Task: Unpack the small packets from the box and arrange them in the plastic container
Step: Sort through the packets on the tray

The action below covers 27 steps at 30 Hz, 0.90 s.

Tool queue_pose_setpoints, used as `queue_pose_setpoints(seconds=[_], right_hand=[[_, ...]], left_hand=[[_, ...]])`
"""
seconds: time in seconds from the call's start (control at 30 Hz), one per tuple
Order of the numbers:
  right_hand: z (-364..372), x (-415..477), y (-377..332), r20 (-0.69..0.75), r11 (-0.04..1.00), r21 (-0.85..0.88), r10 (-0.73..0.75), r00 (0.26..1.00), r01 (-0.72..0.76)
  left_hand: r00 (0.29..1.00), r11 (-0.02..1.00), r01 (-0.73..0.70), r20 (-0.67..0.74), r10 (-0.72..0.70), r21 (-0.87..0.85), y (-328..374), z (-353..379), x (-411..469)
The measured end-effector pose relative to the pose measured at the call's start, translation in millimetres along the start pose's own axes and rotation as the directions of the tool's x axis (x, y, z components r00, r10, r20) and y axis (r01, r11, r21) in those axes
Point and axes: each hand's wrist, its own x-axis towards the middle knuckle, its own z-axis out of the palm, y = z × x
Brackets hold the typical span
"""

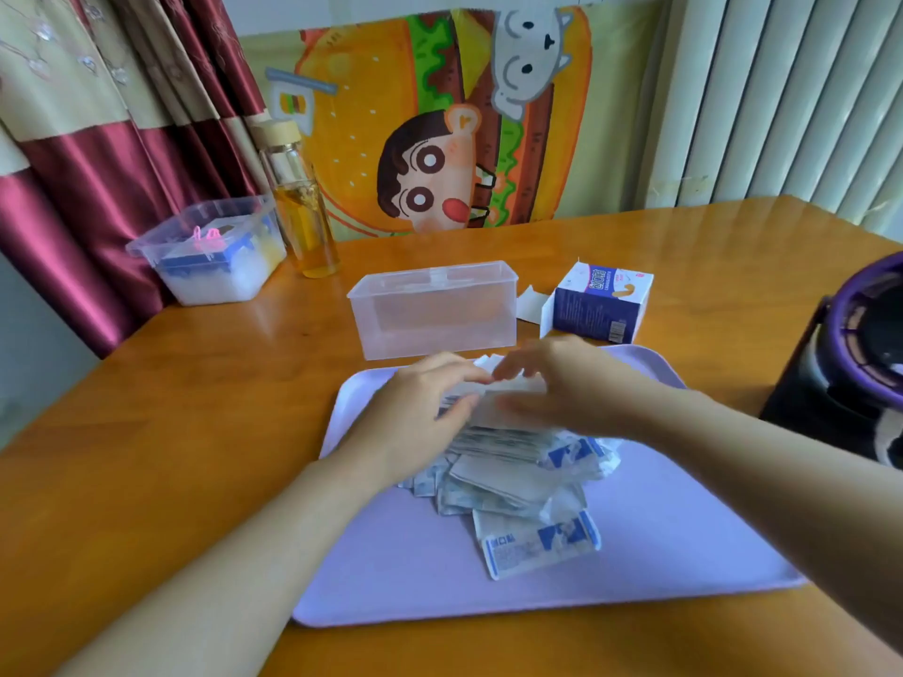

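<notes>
Lilac tray (pixel 659 530) holds the packets (pixel 513 461); left hand (pixel 420 408) and right hand (pixel 552 383) pinch a bundle, apparently squaring it. Next: lift it into the container (pixel 435 315).

We see white-and-blue packets (pixel 513 461) heaped loosely; at twelve o'clock stands the clear plastic container (pixel 432 310), lid on; at one o'clock the blue box (pixel 598 305), flap open.

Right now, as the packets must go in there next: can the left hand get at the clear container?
Probably yes: the container stands just beyond the tray, nothing between it and the left hand, which holds packets. Its lid looks shut, though.
</notes>
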Motion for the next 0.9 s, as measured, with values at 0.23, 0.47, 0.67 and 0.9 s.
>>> queue_pose_setpoints(seconds=[0.23,0.47,0.67,0.9], right_hand=[[4,-27,8,0.088,0.981,0.04,0.184,0.979,-0.188],[-12,-27,21,0.048,0.816,0.485,0.333,0.942,-0.314],[-19,-29,20,0.186,0.34,0.888,0.351,0.918,-0.31],[-13,-30,-6,0.321,-0.174,0.943,0.259,0.911,-0.283]], left_hand=[[0.948,0.993,0.061,0.306,-0.089,0.1,12,19,-20],[0.954,0.98,0.091,0.266,-0.136,0.176,14,7,-24],[0.985,0.989,0.13,0.107,-0.137,0.071,22,4,-19],[0.934,0.687,0.357,0.218,-0.284,-0.633,61,1,-3]])
